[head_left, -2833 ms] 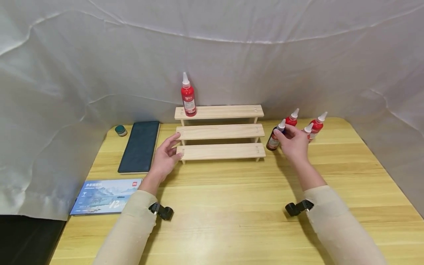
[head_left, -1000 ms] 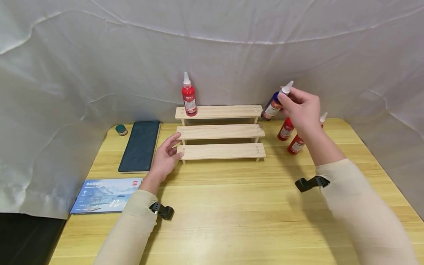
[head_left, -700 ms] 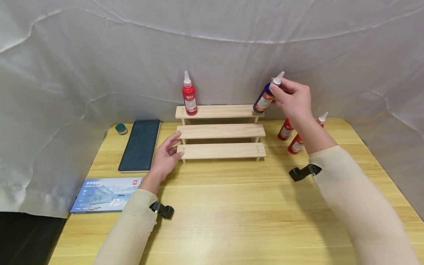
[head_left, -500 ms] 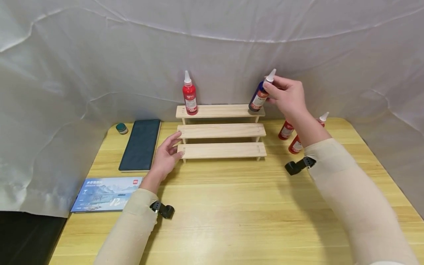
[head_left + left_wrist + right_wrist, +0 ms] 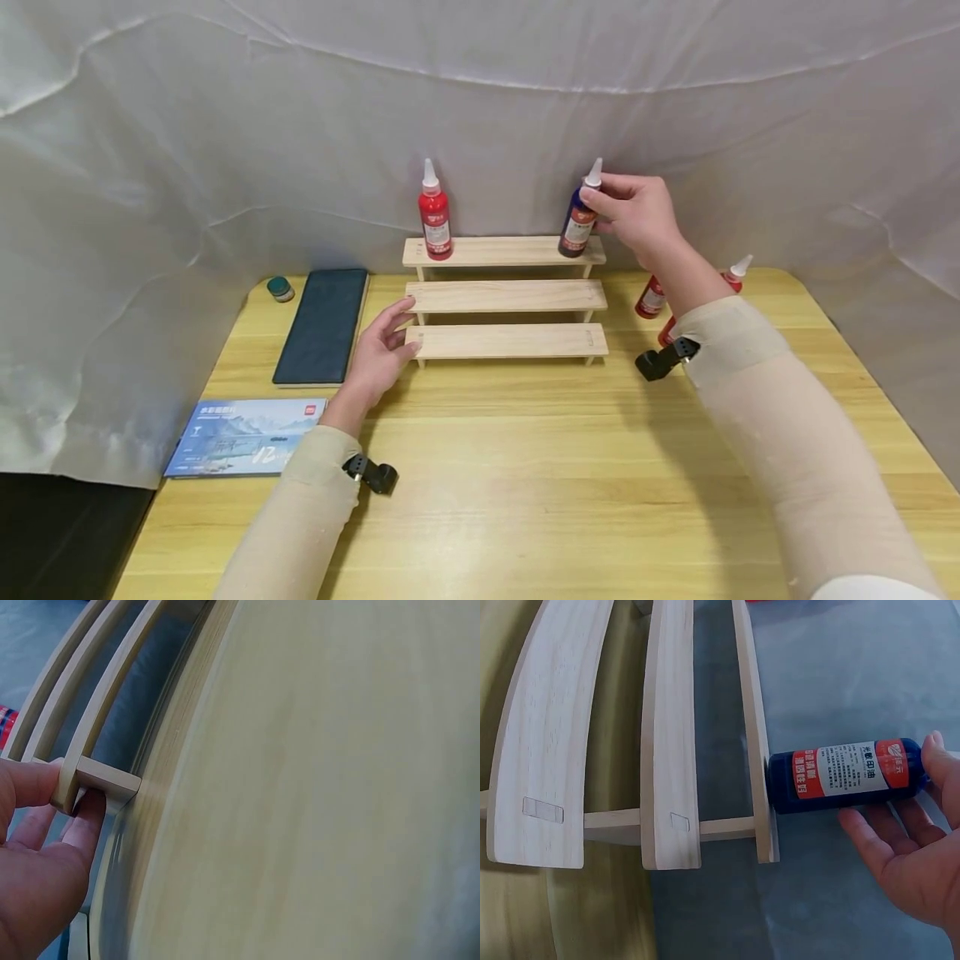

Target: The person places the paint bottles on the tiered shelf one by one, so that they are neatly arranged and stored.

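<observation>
A three-tier wooden display rack (image 5: 506, 296) stands at the back of the table. At its left end my left hand (image 5: 375, 358) grips the lower tiers; in the left wrist view the thumb and fingers pinch the plank end beside a leg (image 5: 109, 780). My right hand (image 5: 637, 212) holds a dark blue bottle (image 5: 577, 225) with a white nozzle by its neck. The bottle is upright on the top tier's right part, and in the right wrist view its base (image 5: 780, 784) meets the plank. A red bottle (image 5: 437, 225) stands on that tier's left end.
Several red bottles (image 5: 651, 297) stand right of the rack, partly hidden behind my right forearm. To the left lie a dark notebook (image 5: 322, 325), a small green-lidded jar (image 5: 281, 289) and a blue flat box (image 5: 243, 437). A grey cloth (image 5: 510, 125) hangs behind.
My right hand has lifted the blue bottle from the table at the right, carried it left onto the top tier and straightened it upright. My left hand has stayed on the rack.
</observation>
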Motion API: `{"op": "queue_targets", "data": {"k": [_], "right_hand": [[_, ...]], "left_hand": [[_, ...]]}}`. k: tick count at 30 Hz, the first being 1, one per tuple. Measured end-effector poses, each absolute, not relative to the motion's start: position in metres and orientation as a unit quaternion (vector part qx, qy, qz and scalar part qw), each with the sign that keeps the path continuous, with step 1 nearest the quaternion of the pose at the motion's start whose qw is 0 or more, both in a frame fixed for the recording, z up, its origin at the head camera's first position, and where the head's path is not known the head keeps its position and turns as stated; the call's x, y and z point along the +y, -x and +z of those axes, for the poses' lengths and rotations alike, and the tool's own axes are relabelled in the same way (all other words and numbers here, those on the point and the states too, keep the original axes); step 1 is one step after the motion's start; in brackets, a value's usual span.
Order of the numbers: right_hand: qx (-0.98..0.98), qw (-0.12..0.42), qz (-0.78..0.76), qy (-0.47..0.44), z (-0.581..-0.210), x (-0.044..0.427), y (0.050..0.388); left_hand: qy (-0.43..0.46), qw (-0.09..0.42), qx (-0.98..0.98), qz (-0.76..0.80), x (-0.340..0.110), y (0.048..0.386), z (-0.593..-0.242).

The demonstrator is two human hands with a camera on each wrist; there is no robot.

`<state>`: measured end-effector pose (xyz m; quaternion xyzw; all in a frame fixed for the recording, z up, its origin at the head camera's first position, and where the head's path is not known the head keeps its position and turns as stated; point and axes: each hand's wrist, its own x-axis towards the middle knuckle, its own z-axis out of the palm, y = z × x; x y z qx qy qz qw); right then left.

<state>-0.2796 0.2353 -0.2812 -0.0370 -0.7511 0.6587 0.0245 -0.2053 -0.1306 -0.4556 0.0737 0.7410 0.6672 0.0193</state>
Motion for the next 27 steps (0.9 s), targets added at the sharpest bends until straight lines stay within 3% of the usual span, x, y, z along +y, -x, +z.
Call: {"op": "queue_targets", "data": {"k": [27], "right_hand": [[-0.739, 0.025, 0.673, 0.028, -0.294, 0.233, 0.287]], "left_hand": [[-0.089, 0.007, 0.734, 0.673, -0.131, 0.204, -0.459]]}}
